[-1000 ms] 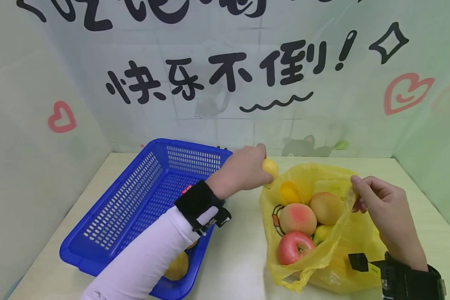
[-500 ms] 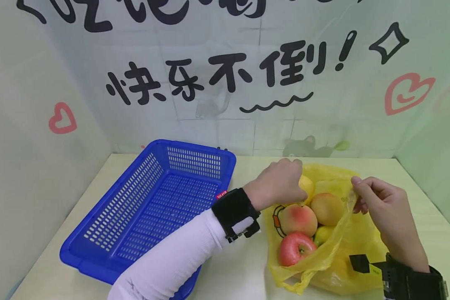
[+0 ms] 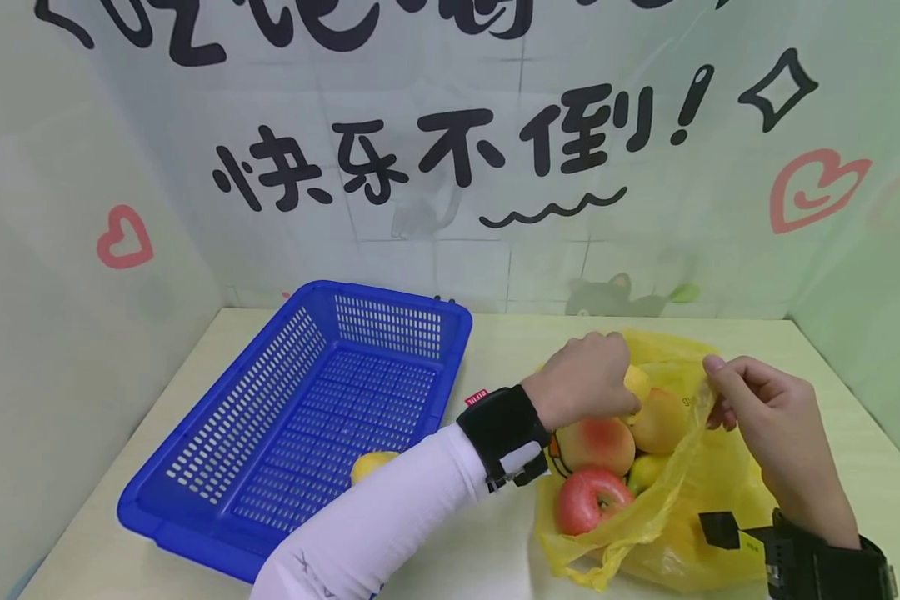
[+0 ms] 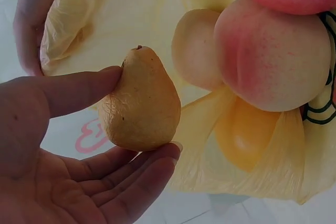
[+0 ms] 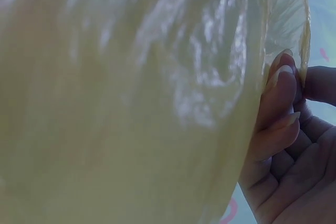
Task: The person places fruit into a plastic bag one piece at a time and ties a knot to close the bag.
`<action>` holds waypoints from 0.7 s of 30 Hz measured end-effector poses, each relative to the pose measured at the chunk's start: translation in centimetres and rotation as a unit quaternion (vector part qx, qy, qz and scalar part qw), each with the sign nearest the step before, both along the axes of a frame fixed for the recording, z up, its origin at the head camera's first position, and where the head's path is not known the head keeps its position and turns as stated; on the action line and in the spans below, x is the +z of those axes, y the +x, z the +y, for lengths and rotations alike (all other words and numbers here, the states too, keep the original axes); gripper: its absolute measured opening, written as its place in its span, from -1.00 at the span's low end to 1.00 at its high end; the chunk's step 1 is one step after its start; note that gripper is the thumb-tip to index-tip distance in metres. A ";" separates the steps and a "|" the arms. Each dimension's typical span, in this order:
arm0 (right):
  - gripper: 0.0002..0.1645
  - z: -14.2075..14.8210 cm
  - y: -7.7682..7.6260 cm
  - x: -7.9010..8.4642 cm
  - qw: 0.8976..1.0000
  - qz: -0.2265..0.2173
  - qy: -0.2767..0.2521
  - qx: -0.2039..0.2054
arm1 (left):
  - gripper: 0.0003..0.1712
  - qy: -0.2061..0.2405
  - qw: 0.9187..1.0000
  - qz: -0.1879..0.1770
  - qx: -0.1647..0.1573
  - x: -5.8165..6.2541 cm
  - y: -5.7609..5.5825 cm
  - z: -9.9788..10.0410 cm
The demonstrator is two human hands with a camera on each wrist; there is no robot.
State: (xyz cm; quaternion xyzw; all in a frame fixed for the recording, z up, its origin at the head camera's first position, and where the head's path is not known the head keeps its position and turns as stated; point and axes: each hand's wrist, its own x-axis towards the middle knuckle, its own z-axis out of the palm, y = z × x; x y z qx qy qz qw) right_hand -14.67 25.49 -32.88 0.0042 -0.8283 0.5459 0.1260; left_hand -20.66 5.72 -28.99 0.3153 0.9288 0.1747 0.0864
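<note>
My left hand (image 3: 587,380) is over the opening of a yellow plastic bag (image 3: 727,508). Between thumb and fingers it holds a yellow pear (image 4: 142,103), short stem up in the left wrist view. My right hand (image 3: 776,425) pinches the bag's right rim, drawing the mouth wide. Inside the bag sit a red apple (image 3: 583,502), a blushed peach (image 3: 598,444), a yellow-orange fruit (image 3: 662,421) and a greenish-yellow fruit (image 3: 647,471). The right wrist view is mostly filled by the bag's film, with the right fingers (image 5: 281,95) gripping its edge.
To the left stands a blue slotted basket (image 3: 210,433), with a yellow fruit (image 3: 372,464) showing beside the left sleeve. That sleeve (image 3: 390,517) crosses the basket's right rim and hides part of its inside. A printed wall covering (image 3: 420,267) rises behind the table.
The left hand has carried the pear rightward from between the basket and bag to over the bag's opening. The right hand keeps its grip on the rim, nearly still.
</note>
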 end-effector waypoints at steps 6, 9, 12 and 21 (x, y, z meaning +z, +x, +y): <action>-0.61 0.0 0.0 0.1 1.000 0.003 -0.012 0.004 | -0.67 -0.005 1.000 0.011 -0.010 -1.4 0.2 1.5; -0.61 0.0 -0.1 0.0 1.000 0.004 -0.015 0.000 | -0.77 -0.009 1.000 0.017 -0.007 -2.2 0.4 2.2; -0.60 0.1 -0.1 0.0 1.000 0.004 -0.007 -0.005 | -0.80 -0.018 0.999 0.028 -0.006 -2.7 0.6 2.7; -0.61 0.1 0.0 0.2 1.000 0.001 0.015 -0.006 | -0.70 -0.058 0.997 0.059 0.006 -3.5 0.9 3.7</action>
